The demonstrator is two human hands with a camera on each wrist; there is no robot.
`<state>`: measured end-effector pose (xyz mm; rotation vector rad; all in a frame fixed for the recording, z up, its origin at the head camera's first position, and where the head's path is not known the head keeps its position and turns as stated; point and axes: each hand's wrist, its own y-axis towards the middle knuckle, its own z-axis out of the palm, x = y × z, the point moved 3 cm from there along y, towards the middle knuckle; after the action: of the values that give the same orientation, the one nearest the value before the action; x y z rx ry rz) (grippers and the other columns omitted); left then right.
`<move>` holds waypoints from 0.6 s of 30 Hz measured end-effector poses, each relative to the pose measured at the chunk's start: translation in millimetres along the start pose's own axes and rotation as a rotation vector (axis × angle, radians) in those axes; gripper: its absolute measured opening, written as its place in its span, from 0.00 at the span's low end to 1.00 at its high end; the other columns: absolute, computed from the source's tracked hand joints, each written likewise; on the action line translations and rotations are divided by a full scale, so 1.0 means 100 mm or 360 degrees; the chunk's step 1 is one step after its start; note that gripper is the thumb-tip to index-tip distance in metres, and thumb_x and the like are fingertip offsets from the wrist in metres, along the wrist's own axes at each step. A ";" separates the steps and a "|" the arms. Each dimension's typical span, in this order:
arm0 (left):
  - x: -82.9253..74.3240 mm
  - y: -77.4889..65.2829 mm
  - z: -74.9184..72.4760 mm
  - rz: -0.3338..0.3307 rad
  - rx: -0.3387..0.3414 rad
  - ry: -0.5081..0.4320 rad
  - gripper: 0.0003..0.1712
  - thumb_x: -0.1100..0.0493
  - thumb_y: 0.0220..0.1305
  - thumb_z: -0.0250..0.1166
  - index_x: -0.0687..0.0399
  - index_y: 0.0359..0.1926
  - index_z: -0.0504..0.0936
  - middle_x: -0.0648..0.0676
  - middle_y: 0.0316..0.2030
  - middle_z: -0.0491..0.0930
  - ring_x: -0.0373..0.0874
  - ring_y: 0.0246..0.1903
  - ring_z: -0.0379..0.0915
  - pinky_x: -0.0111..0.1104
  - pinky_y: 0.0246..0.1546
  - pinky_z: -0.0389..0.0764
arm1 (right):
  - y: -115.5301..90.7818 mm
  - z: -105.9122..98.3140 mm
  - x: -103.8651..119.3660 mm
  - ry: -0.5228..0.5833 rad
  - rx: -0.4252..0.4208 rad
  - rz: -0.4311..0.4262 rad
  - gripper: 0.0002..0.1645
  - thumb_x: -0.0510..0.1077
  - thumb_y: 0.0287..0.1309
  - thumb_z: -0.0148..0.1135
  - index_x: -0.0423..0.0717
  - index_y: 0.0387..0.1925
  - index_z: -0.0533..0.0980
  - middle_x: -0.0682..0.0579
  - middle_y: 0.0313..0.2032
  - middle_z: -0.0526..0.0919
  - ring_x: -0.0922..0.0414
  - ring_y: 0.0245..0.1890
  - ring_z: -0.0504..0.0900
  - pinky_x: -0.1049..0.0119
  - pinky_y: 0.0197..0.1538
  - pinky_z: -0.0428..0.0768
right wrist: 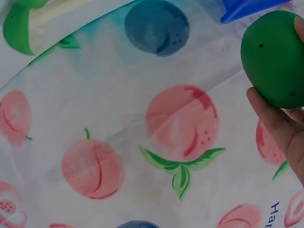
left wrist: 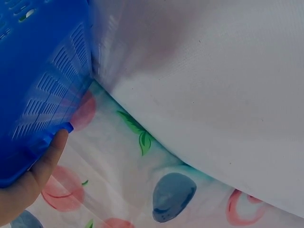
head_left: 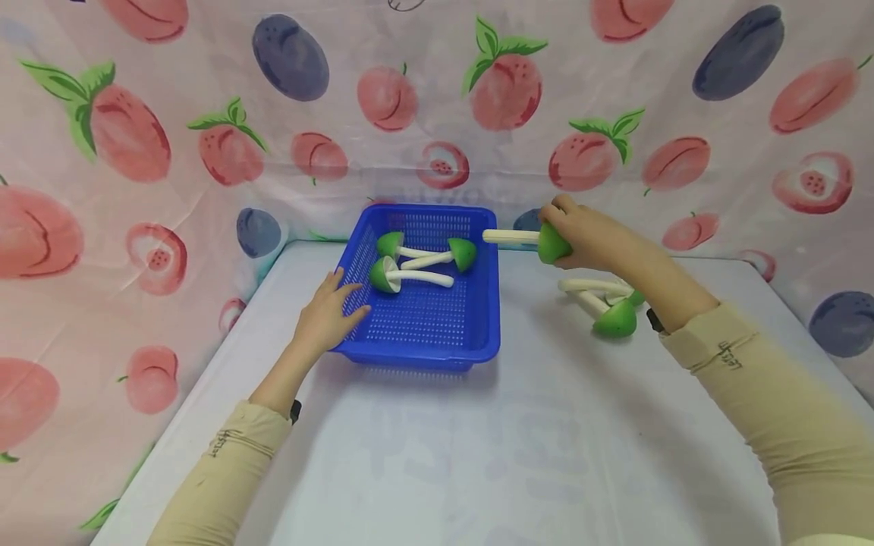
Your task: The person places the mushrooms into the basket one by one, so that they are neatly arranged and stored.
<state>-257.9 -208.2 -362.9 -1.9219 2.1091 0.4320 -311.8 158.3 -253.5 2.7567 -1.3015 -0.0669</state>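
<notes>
My right hand (head_left: pixel 580 233) grips a toy mushroom by its green cap (right wrist: pixel 273 59), above the table to the right of the basket. Its pale stem (head_left: pixel 512 236) points left, with the tip overlapping the basket's right rim in the head view. Three similar mushrooms with white stems, one of them a green-capped mushroom (head_left: pixel 385 274), lie inside the blue plastic basket (head_left: pixel 416 354). My left hand (head_left: pixel 324 315) rests on the basket's left rim, fingers spread and fairly straight; in the left wrist view a fingertip (left wrist: pixel 61 137) lies against that rim.
On the white table (head_left: pixel 546 447), right of the basket, two more mushrooms (head_left: pixel 616 318) lie close together under my right forearm. A fruit-print cloth (head_left: pixel 437 98) hangs behind the table and along its sides.
</notes>
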 end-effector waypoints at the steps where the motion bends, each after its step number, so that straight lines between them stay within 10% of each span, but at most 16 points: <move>1: 0.00 0.00 0.00 -0.0003 0.0004 -0.0002 0.32 0.46 0.66 0.56 0.59 0.65 0.67 0.66 0.72 0.47 0.61 0.73 0.38 0.64 0.60 0.59 | 0.03 0.00 0.03 0.0011 0.0003 -0.0010 0.35 0.35 0.42 0.74 0.38 0.51 0.65 0.38 0.47 0.69 0.42 0.42 0.77 0.48 0.50 0.79; 18: 0.02 0.01 0.00 0.0002 -0.0024 -0.0018 0.32 0.46 0.65 0.56 0.58 0.65 0.68 0.65 0.72 0.47 0.60 0.73 0.39 0.63 0.61 0.60 | 0.47 0.13 0.49 0.0157 0.0069 -0.0102 0.31 0.42 0.49 0.71 0.50 0.55 0.69 0.41 0.55 0.72 0.44 0.49 0.77 0.49 0.52 0.79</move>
<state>-259.0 -209.9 -363.7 -1.9222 2.1057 0.4595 -317.9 89.9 -261.4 2.7981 -1.2043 0.0931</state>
